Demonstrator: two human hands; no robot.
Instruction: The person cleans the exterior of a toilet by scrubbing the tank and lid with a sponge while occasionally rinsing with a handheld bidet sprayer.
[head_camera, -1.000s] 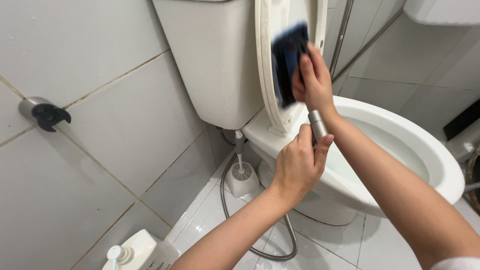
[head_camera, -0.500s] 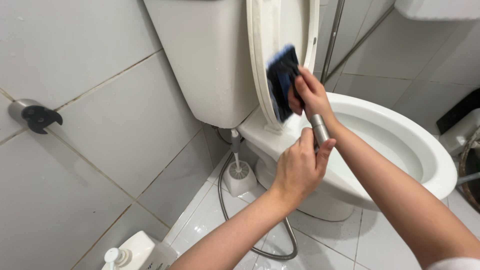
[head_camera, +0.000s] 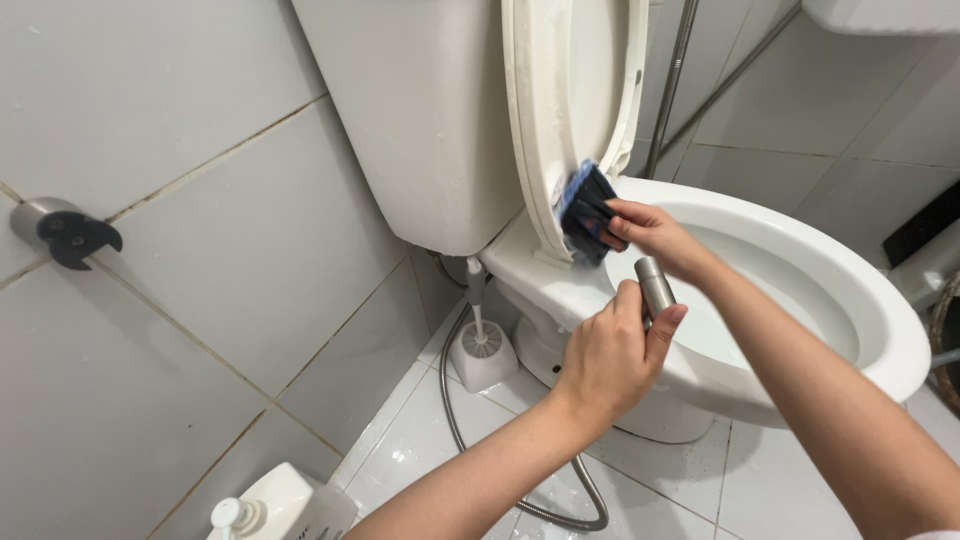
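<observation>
Home bathroom. White toilet bowl (head_camera: 800, 290) at right, tank (head_camera: 420, 120) top middle, seat (head_camera: 560, 110) lifted up. Grey tile wall (head_camera: 180, 300) at left, white tile floor (head_camera: 690, 480) below. Toilet brush (head_camera: 482, 345) in holder, middle. Pump bottle (head_camera: 280, 510) bottom left.

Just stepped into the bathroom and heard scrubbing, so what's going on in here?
A person is cleaning the toilet. Their right hand presses a blue scrubbing pad against the lower edge of the raised toilet seat, near the hinge. Their left hand holds a metal bidet sprayer over the bowl, its hose trailing across the floor. A toilet brush stands beside the base.
</observation>
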